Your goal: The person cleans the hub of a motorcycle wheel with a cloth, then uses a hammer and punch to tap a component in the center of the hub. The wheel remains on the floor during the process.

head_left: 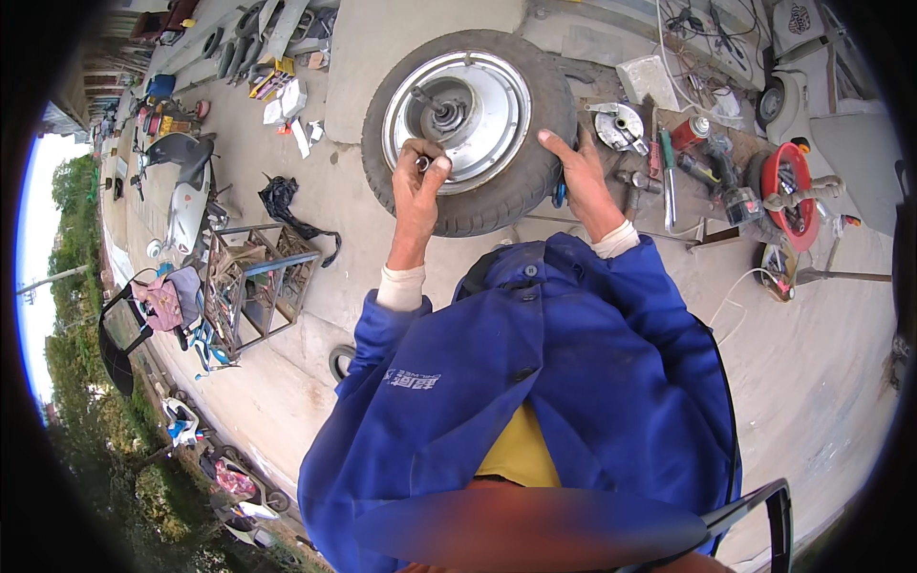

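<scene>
A scooter-type wheel with a black tyre [552,91] and a silver metal hub [506,119] stands tilted in front of me. A threaded axle [443,110] sticks out of the recess in the hub. My left hand [416,196] is closed at the near left of the hub, its thumb and fingers pinching a small metal ring [422,163]. Whether that ring touches the hub I cannot tell. My right hand [587,181] grips the tyre's right edge, thumb on the sidewall; its other fingers are partly hidden beside the tread.
On the right lie a brake plate [619,128], a green-handled tool [668,158], a red can [690,132], a cordless power tool [740,203] and a red basin [812,177] of parts. Leftward are a black plastic bag [282,202], a metal frame rack [258,269] and a scooter [186,196].
</scene>
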Available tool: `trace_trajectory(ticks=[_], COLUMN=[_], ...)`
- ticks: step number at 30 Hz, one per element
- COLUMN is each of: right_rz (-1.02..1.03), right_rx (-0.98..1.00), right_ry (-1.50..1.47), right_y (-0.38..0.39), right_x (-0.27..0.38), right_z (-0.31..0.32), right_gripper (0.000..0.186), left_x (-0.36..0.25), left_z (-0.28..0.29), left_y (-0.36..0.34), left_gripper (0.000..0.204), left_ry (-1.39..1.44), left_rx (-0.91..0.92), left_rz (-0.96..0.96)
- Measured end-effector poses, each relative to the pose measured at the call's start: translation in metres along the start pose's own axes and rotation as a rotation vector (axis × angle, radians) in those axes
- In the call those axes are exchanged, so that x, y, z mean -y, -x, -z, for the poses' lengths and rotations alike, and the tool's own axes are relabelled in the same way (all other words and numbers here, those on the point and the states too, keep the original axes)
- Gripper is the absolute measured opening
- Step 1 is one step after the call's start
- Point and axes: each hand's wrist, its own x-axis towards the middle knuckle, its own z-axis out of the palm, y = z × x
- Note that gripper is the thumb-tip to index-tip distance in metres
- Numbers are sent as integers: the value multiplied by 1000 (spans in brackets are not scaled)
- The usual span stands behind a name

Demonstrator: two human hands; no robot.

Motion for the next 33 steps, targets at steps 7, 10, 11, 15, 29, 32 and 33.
trace_trajectory(ticks=[7,10,11,15,29,32,33], right_rz=[-1,-6,-7,-19,-25,-40,-43], right_rx=[2,-9,3,24,9,-2,-6], right_ry=[-39,-2,-2,3,-2,21,26], right_y=[-2,1,1,0,-5,-1,2], right_x=[-11,-1,-2,-3,-9,-9,-4], right_z=[2,-2,-2,3,5,3,0], right_gripper=[99,99,99,99,102,104,104], left_x=[0,12,12,11,9,4,6], left_z=[-26,8,17,13,10,-15,-22], left_y=[-8,-23,-24,-18,-29,-9,-7], left_gripper=[45,51,52,51,51,50,49], left_ry=[246,428,509,358,368,290,303], left_rx=[-237,116,276,165,183,-135,-202], left_rz=[208,247,246,239,295,151,128])
